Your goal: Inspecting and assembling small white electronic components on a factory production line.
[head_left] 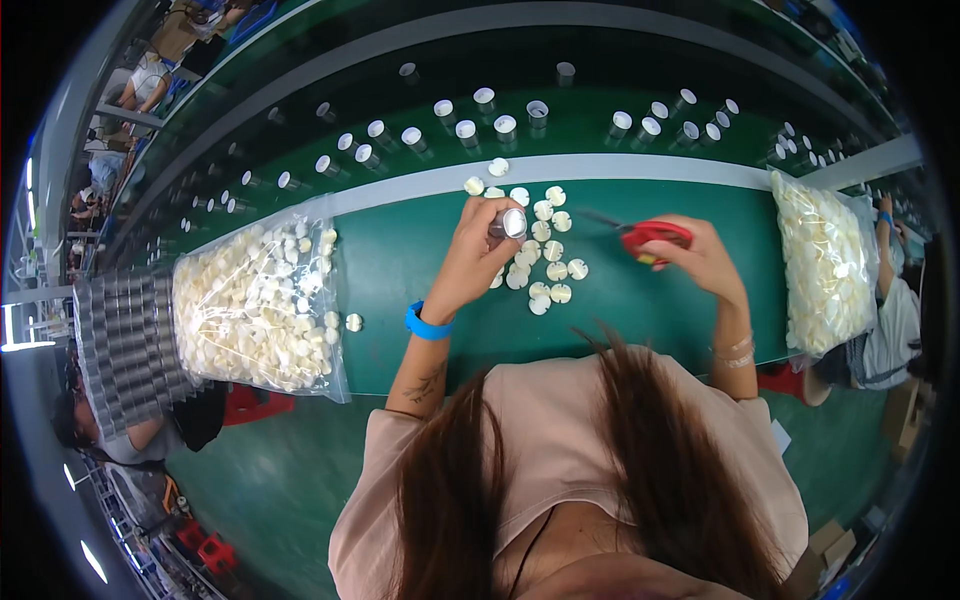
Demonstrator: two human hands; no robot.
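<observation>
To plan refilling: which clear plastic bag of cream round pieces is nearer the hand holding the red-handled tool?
The right bag, past the right hand; the left bag lies beyond the left hand, farther away.

- Even, soft light across the green table (pixel 400 260), shadows faint!
- Dimmer now on the dark surface (pixel 580 130) beyond the grey rail (pixel 640 168).
- Glare flashing white off the left plastic bag (pixel 240 320)!
- Lamps (pixel 92 562) blown out, lower left.
- Blur smearing the tip of the red-handled tool (pixel 655 240).
- And that rail bows, straight edges bending, black swallowing the corners!
</observation>
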